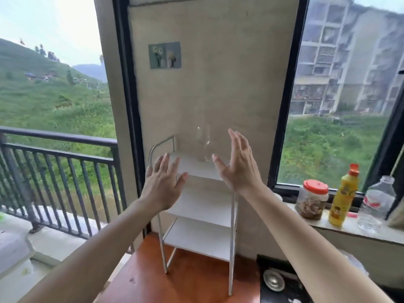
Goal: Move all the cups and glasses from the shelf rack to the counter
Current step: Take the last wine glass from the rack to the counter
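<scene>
One clear stemmed glass (pixel 203 143) stood on the shelf rack's (pixel 197 169) top tier. Left hand (pixel 162 184) and right hand (pixel 237 165), fingers spread, held nothing. Risk: transparent, top-heavy; a careless reach might topple it.

Open air around glass (pixel 203 143), rack handle (pixel 160 145) left, apparently apart

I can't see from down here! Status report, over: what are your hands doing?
Left hand open, empty. Right hand open, empty, beside the glass. Glass upright on rack's top shelf, not yet touched. Nothing in the way.
</scene>
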Motion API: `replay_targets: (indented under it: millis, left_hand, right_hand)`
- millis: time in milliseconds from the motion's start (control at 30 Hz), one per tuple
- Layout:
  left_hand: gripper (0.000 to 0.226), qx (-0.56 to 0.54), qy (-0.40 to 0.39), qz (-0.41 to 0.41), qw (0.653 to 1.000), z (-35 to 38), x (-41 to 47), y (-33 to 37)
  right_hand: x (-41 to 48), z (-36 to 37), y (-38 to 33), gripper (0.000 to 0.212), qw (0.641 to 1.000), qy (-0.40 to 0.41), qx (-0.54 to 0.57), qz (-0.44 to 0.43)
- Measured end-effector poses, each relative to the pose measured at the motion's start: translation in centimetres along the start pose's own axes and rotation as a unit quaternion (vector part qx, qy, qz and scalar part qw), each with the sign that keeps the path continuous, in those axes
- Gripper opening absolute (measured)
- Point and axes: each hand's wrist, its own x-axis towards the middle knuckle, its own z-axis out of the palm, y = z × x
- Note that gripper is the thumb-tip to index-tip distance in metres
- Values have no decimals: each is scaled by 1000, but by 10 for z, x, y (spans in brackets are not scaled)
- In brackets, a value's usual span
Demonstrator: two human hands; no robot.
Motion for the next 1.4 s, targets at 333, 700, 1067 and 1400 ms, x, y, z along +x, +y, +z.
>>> replay_targets:
  millis: [333,700,1067,1400]
  left_hand:
    - [59,-2,-24,56,998,61,83,-42]
    - [49,1,21,61,998,72,85,-46]
    - [51,9,-4,40,999,68,88,-40]
    - [57,-219,111,114,963,40,80,93]
  right_hand:
    - [127,100,6,103,977,-4,79,198]
    - [143,147,36,72,941,1,232,248]
    - [118,50,-3,65,935,128,284,171]
    - [-8,-68,47,54,940,275,106,170]
